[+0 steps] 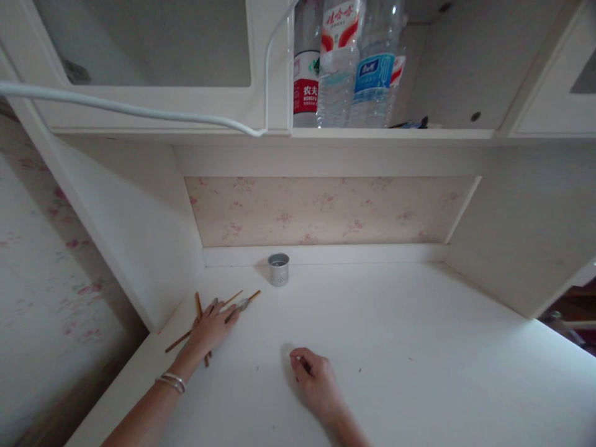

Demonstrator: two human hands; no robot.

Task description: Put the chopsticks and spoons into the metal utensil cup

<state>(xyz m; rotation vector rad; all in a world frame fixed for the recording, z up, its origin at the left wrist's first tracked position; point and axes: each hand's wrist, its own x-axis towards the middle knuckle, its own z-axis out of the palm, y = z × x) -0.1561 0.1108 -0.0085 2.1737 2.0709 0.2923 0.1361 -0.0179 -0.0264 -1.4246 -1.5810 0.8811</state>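
My left hand [212,328] lies flat on the white desk [395,347], fingers stretched over several wooden chopsticks [242,297] and what looks like a metal spoon [243,304] at the left side. Silver bangles [171,382] circle that wrist. My right hand [316,380] rests on the desk near the middle front, fingers curled inward in a loose fist; whether anything is inside them I cannot make out. A small perforated metal cup [279,269] stands upright at the back of the desk, beyond both hands.
A shelf above holds several plastic water bottles [339,62]. A white cable [139,110] runs across the upper cabinet. White side panels [139,236] enclose the desk left and right; floral wallpaper [326,211] backs it.
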